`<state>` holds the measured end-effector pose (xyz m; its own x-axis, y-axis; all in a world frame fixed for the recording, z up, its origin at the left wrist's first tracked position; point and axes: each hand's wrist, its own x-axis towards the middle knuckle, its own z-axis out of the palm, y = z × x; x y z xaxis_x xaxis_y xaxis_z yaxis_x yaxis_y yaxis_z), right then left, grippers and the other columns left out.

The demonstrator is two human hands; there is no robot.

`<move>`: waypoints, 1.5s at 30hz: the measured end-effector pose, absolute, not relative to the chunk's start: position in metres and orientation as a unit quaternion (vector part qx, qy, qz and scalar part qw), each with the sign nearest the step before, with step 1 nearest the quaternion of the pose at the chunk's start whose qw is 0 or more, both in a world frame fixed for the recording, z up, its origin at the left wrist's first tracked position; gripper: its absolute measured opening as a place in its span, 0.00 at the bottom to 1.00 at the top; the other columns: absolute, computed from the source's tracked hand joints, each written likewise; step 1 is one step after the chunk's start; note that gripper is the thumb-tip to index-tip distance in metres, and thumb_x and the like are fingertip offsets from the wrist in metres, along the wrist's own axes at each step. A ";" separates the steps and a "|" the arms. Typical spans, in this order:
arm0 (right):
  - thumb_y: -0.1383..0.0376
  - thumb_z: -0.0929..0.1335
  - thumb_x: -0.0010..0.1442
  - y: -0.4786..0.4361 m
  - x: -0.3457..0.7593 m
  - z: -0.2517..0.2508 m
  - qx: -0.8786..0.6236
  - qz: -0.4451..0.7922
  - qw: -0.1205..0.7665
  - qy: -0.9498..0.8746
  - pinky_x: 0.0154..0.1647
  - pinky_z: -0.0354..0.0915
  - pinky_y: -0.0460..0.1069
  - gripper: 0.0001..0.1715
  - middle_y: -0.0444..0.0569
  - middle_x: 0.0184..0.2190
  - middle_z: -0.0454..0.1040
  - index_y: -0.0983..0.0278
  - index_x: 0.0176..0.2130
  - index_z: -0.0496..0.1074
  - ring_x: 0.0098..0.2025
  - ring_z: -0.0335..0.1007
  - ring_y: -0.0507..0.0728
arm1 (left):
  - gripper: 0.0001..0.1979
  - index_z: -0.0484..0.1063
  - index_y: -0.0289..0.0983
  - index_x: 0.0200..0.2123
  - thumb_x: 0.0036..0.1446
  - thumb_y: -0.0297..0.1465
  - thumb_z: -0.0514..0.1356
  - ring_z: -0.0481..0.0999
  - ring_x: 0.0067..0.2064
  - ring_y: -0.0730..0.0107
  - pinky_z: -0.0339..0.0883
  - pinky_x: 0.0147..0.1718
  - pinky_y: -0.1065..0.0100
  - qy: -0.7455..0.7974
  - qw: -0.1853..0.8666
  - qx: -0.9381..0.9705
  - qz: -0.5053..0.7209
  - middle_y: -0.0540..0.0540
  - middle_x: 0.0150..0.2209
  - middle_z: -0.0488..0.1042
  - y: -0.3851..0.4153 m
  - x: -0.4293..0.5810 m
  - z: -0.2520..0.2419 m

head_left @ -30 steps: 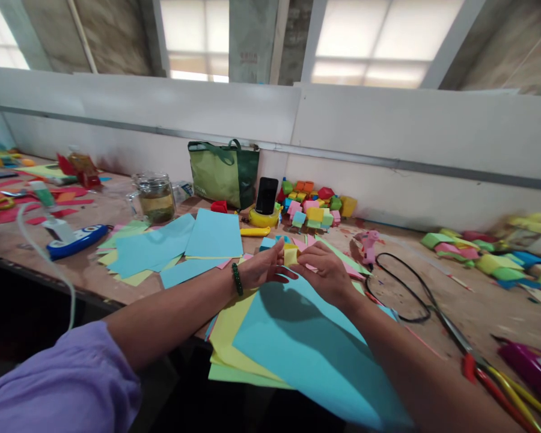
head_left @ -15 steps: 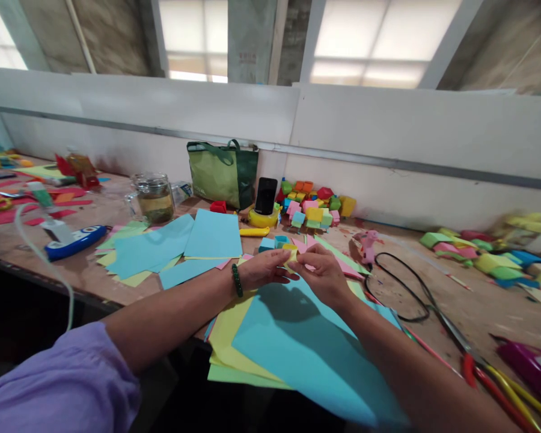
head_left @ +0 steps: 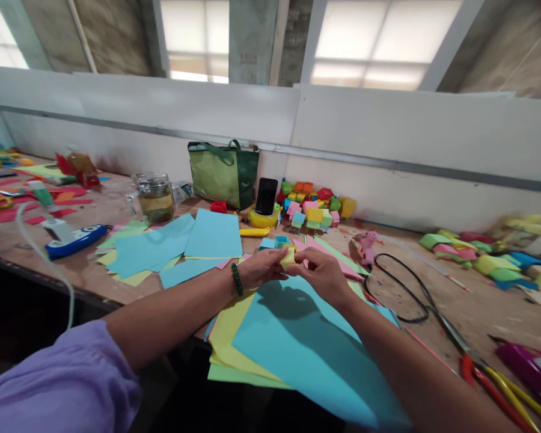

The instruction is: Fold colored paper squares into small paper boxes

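Both hands, left hand point(head_left: 261, 270) and right hand point(head_left: 322, 273), pinch the yellow paper piece point(head_left: 288, 257) between them (fingertips clamped).

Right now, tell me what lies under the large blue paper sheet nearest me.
Under the large blue paper sheet, a yellow paper sheet and a pale green paper sheet show at its left edge. How far they run, and anything else beneath, is covered.

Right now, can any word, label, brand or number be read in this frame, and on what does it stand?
No text is legible.
Green fabric tote bag: pale print near its lower left corner, too small to read.
Grey concrete pillar: faint reddish marks, too blurred.
Blue and white plastic tool: dark marks, unreadable.
Small yellow folded paper piece, pinched by left hand and right hand: no print visible.
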<state>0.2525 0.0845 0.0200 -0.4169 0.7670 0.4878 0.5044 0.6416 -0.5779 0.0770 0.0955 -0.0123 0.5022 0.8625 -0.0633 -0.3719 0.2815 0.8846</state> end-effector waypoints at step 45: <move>0.58 0.74 0.51 0.080 0.250 0.013 -0.393 0.035 0.453 -0.799 0.24 0.59 0.46 0.12 0.44 0.27 0.70 0.63 0.29 0.72 0.23 0.62 0.50 | 0.13 0.72 0.33 0.40 0.61 0.39 0.59 0.76 0.31 0.77 0.70 0.34 0.74 0.280 0.756 0.386 0.448 0.46 0.35 0.76 0.095 0.079 -0.008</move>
